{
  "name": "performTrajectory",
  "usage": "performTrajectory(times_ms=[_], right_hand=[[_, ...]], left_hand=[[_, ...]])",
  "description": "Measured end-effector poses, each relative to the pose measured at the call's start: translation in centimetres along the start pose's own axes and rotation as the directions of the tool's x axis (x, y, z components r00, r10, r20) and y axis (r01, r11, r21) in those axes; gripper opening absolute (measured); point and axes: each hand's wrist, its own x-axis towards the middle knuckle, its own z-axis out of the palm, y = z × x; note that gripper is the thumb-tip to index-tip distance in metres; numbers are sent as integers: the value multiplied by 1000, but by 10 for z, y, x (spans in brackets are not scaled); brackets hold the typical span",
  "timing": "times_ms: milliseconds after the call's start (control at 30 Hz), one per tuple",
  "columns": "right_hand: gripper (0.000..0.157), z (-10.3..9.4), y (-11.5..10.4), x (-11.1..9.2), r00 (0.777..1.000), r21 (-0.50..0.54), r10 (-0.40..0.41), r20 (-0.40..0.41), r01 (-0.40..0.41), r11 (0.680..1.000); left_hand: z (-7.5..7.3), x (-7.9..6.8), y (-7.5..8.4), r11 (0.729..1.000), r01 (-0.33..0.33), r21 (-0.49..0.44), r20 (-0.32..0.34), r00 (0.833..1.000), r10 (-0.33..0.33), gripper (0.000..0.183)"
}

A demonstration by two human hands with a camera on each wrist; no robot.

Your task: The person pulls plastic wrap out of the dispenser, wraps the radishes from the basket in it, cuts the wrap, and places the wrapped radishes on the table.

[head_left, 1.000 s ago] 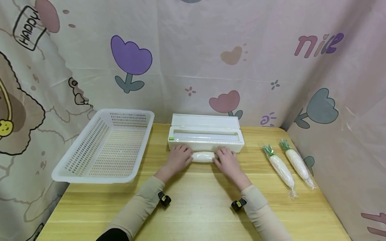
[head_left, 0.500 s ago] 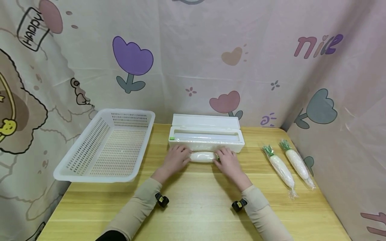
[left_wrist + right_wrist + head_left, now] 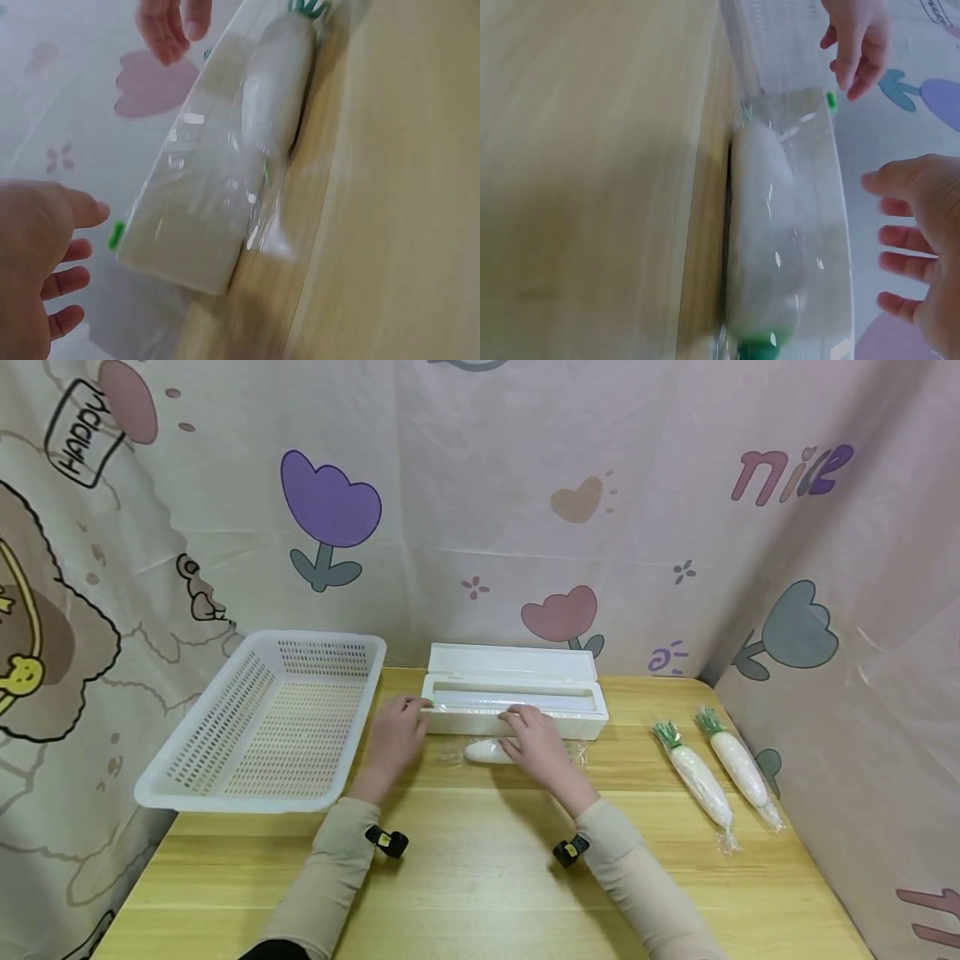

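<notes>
A white radish (image 3: 486,752) with a green top (image 3: 757,349) lies on the table against the front of a white cling film box (image 3: 465,724). Clear film (image 3: 259,225) runs from the box over the radish and spreads past its ends. My left hand (image 3: 394,733) is at the box's left end, thumb tip close to the green slider tab (image 3: 116,235), fingers loosely bent and holding nothing. Above the radish's right part is my right hand (image 3: 536,743), fingertips over the box's front edge. Its fingers are spread and relaxed in the right wrist view (image 3: 922,240).
Two more film-wrapped radishes, one nearer (image 3: 701,783) and one farther right (image 3: 742,772), lie on the right of the wooden table (image 3: 480,877). A white perforated basket (image 3: 232,806) stands at the left. The box's lid (image 3: 510,662) is raised against the patterned curtain (image 3: 450,510).
Both hands have let go of the radish's ends. The left hand has moved left and back to the box's end; the right hand has moved left and up to the box's front edge.
</notes>
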Motion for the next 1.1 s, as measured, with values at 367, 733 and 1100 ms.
performTrajectory(times_ms=[367, 733, 1100], right_hand=[[46, 33, -27, 28, 998, -108, -54, -11, 53, 993], [52, 43, -47, 37, 999, -116, -39, 3, 40, 992], [55, 48, -62, 45, 996, -140, -29, 85, 41, 989]], left_hand=[[4, 7, -14, 960, 233, -158, 112, 970, -216, 35], [21, 10, -23, 739, 557, -380, 301, 829, -471, 47], [17, 15, -18, 577, 682, -450, 408, 731, -546, 46]])
